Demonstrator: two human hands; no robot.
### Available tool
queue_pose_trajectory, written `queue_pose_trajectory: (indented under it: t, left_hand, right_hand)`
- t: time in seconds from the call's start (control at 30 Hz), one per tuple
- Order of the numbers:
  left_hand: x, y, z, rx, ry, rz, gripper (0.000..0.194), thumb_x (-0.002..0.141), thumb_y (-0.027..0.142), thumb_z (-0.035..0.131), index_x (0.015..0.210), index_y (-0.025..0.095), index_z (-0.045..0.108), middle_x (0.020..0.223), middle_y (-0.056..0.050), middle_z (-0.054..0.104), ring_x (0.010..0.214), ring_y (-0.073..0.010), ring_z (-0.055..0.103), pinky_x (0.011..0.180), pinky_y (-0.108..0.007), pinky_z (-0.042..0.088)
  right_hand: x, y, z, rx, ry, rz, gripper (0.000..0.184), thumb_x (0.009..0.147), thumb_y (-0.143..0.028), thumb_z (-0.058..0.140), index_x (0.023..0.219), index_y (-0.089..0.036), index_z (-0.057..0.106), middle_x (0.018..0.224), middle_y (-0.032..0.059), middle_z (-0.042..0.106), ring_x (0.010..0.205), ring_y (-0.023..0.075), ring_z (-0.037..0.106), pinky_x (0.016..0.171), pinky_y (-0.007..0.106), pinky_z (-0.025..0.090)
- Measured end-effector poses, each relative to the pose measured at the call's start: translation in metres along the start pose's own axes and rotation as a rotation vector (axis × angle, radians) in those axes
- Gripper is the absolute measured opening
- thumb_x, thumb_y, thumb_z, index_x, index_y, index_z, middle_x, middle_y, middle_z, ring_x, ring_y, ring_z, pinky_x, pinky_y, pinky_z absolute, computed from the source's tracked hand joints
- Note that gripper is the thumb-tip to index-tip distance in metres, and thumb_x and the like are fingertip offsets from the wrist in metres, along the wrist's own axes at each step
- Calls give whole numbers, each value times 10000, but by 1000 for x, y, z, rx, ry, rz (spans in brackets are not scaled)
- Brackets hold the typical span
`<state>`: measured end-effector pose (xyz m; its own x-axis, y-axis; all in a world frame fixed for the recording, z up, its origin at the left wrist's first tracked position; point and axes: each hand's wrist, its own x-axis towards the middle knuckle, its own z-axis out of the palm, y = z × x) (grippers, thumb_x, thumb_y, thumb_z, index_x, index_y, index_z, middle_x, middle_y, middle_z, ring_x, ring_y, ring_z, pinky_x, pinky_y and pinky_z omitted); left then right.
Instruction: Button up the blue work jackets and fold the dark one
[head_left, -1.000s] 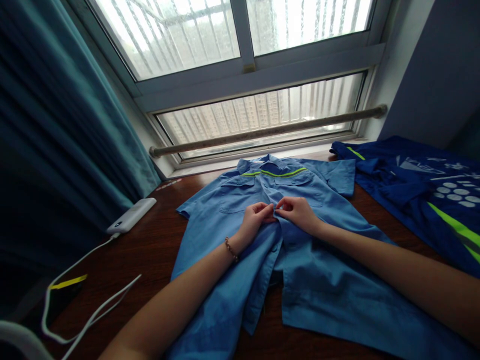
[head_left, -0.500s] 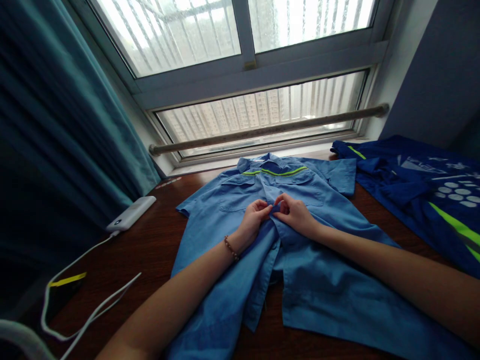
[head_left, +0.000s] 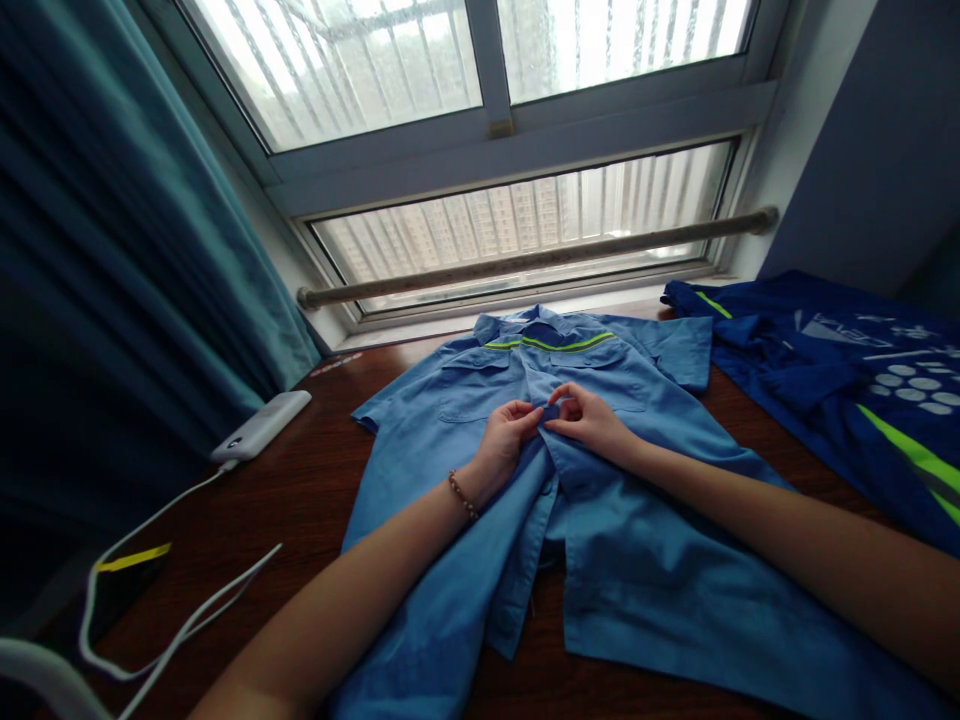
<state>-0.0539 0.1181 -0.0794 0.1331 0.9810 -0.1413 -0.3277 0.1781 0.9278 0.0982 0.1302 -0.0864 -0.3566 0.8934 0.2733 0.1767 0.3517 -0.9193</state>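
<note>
A blue short-sleeved work shirt (head_left: 450, 520) lies front up, its collar toward the window and a yellow-green stripe across the chest. The lower front hangs apart in two flaps. At the middle of the front, my left hand (head_left: 507, 440) pinches the placket edge between thumb and fingers; a beaded bracelet circles that wrist. Close beside it, my right hand (head_left: 589, 420) grips the other side of the placket, forefinger curled above the thumb. A bit of cloth shows between the fingertips. Any button there is too small to make out.
A dark blue garment (head_left: 825, 350) with yellow-green stripes lies on the right. On the left of the wooden table (head_left: 315, 480) sit a white power bank (head_left: 262, 425), its white cable (head_left: 180, 640) and a yellow strip (head_left: 135, 558). A curtain (head_left: 150, 200) hangs at left; a rail (head_left: 540, 258) crosses the window.
My right hand's fingers have shifted slightly, opening a small gap where more cloth shows. My left hand stays nearly in place, and the shirt lies almost as before.
</note>
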Motion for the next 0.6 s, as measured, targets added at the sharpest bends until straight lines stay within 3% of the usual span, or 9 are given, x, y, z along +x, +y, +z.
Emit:
queue_pose_trajectory:
  t: [0.4,0.6]
  left_hand:
    - [-1,4,0,-45,19,-57,324,611,118,680,863,156,481,691,1,588,567,-92,574,554,-198,457]
    - [2,4,-1,-25,41,-39,274,616,98,641,844,147,497,715,0,573,584,-79,561,553,-183,447]
  right_hand:
    - [0,3,2,34,-11,-1,350,675,-304,623,940,-160,445,539,-79,448,486,81,431,480,199,323]
    - [0,4,3,62,-21,2,370,671,-311,632,940,-159,428,530,-84,444,479,83,429,475,202,317]
